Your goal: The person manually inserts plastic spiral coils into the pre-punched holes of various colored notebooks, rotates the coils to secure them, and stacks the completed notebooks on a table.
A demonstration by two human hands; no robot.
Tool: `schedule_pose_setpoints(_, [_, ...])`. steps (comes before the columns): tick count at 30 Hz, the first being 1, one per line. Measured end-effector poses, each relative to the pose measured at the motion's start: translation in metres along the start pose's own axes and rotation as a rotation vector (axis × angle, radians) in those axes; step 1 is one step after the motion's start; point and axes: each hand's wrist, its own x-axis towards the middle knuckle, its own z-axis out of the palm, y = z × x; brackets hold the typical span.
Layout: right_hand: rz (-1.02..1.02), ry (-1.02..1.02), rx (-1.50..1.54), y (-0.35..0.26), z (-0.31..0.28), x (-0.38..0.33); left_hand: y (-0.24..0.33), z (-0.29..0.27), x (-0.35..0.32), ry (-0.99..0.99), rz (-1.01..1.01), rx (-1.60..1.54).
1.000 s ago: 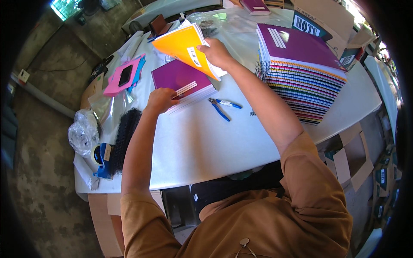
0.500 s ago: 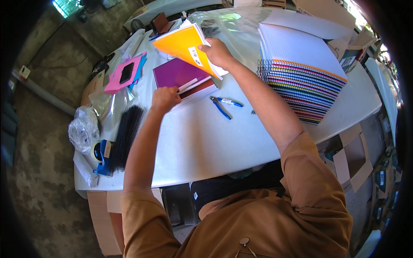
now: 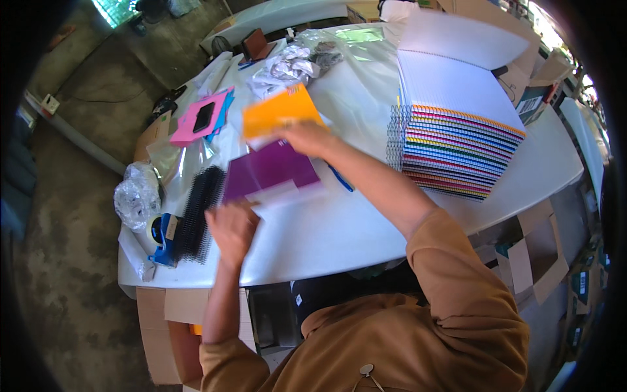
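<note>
Far left on the white table (image 3: 366,228) there's a crumpled clear bag (image 3: 136,196), then a blue tape dispenser (image 3: 161,236) right at the near edge with a bundle of black spiral combs (image 3: 199,212) lying just beside it. Behind those sits a pink cover (image 3: 196,121) with something dark on top.

My left hand (image 3: 232,228) is low over the table near the front edge, fingers curled up at the near-left corner of the purple cover (image 3: 269,175). Looks like a pinch on that corner, but it's blurry, so I honestly can't tell if it's actually gripping. The purple cover lies flat mid-table, with a pale sheet (image 3: 287,193) peeking out along its near edge.

My right hand (image 3: 307,138) is just behind the purple cover, fingers clamped on the lower edge of an orange cover (image 3: 281,112), holding it tilted up off the table. A blue tool (image 3: 341,178) pokes out under my forearm.

Behind that: crumpled plastic wrap (image 3: 290,65). On the right, a tall notebook stack (image 3: 454,140) with rainbow edges and the spirals facing me, top one open to a white page. Cardboard boxes (image 3: 535,261) sit beyond the table edge.
</note>
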Motion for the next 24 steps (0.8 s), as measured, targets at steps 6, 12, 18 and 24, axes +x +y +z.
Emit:
schedule_pose_setpoints(6, [-0.146, -0.355, 0.105, -0.031, 0.019, -0.012, 0.071, -0.053, -0.051, -0.202, -0.033, -0.221])
schedule_pose_setpoints(12, [0.062, -0.455, 0.009, 0.0, 0.009, -0.038, 0.091, -0.118, -0.002, -0.218, -0.026, -0.335])
schedule_pose_setpoints(18, [-0.069, -0.576, 1.181, -0.085, -0.099, -0.065, 0.094, -0.128, 0.026, -0.364, 0.028, -0.442])
schedule_pose_setpoints(24, [0.006, -0.368, 0.433, -0.122, -0.132, -0.144, 0.083, -0.098, 0.029, 0.106, -0.299, -0.355])
